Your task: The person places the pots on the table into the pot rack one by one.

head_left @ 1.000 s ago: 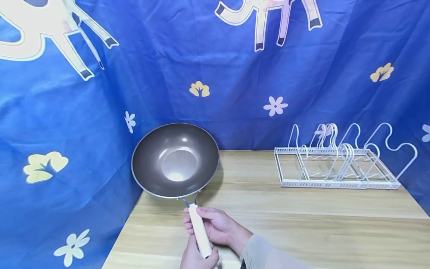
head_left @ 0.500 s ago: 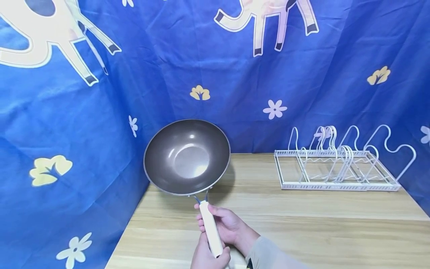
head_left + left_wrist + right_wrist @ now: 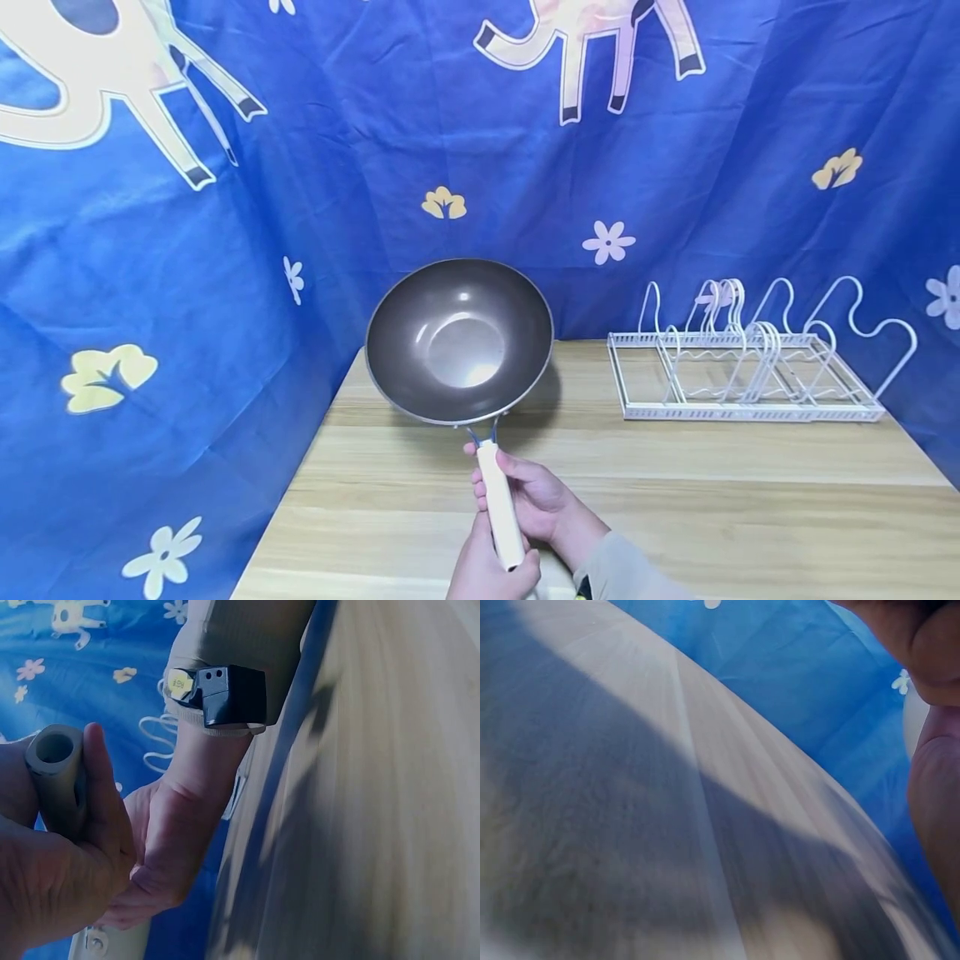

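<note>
A dark wok (image 3: 461, 342) with a pale rim is tilted so its inside faces me, held above the table in the head view. My left hand (image 3: 491, 562) grips the lower end of its cream handle (image 3: 501, 508). Further up, near the metal neck, my right hand (image 3: 532, 496) holds the same handle, its thumb along the side. The left wrist view shows the handle's hollow end (image 3: 56, 750) between the left hand's (image 3: 60, 885) thumb and palm. In the right wrist view only part of a hand (image 3: 937, 652) shows at the upper right edge; its grip is hidden there.
A white wire pot rack (image 3: 750, 412) with upright curved dividers stands at the table's back right. Blue printed cloth (image 3: 300, 167) hangs behind and on the left of the wooden table (image 3: 712, 517). The right forearm carries a black wrist camera (image 3: 234, 696).
Both hands have moved the wok to the right, towards the rack, keeping hold of its handle. The wok has also risen slightly in view. The rack stays in place.
</note>
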Motion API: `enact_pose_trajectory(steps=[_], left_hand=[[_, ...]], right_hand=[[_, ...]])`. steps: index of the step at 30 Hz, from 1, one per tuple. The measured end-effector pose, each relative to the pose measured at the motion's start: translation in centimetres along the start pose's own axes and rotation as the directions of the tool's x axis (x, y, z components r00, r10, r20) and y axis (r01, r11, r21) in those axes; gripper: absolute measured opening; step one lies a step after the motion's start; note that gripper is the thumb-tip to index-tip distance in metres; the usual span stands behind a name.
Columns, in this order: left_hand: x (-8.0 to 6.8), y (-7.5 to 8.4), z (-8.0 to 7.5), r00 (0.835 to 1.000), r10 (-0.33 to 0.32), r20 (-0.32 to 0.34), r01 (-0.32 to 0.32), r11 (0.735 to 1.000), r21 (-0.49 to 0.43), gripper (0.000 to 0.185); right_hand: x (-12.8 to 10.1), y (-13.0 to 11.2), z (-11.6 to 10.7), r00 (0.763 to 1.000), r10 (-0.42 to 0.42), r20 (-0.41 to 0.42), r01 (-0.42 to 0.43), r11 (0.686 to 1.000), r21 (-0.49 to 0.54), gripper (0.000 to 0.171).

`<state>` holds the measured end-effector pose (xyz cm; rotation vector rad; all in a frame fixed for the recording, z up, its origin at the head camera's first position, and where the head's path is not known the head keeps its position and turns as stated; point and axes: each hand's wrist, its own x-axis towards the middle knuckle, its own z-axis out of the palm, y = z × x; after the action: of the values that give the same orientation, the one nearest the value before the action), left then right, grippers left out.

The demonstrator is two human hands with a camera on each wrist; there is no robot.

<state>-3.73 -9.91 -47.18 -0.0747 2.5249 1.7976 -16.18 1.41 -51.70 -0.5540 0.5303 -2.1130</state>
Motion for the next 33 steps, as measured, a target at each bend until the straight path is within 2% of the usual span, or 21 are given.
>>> enact_pose_trajectory(steps=[10,15,19,23,26,30,33], left_hand=[[0.3,0.5,2.0,0.993,0.06,0.105,-0.056,0.998,-0.032,0.042],[0.2,0.6,2.7,0.987,0.059,0.151,-0.06,0.998,0.001,0.042],[0.3,0.7,3.4,0.981,0.068,0.184,-0.074,0.997,0.031,0.044],[0.3,0.7,4.1,0.974,0.103,0.202,-0.121,0.99,0.075,0.051],[0.4,0.8,4.6,0.97,0.131,0.204,-0.156,0.981,0.113,0.057],[0.5,1.2,5.0,0.967,0.159,0.199,-0.189,0.972,0.141,0.051],[0.5,1.5,5.3,0.964,0.183,0.193,-0.211,0.967,0.14,0.048]], right_hand=[[-3.3,-1.9,-0.2,0.998,-0.06,-0.003,0.06,0.998,0.004,0.034],[-5.0,-2.8,-0.2,0.997,-0.069,-0.043,0.068,0.997,-0.03,0.033],[-6.5,-3.6,-0.2,0.995,-0.089,-0.04,0.087,0.995,-0.058,0.034],[-7.9,-4.3,-0.1,0.993,-0.114,-0.04,0.109,0.989,-0.095,0.035],[-8.8,-4.8,0.1,0.988,-0.136,-0.073,0.126,0.984,-0.128,0.035],[-9.8,-5.3,0.4,0.979,-0.169,-0.115,0.149,0.974,-0.169,0.035],[-10.5,-5.6,0.4,0.975,-0.191,-0.115,0.167,0.968,-0.189,0.037]])
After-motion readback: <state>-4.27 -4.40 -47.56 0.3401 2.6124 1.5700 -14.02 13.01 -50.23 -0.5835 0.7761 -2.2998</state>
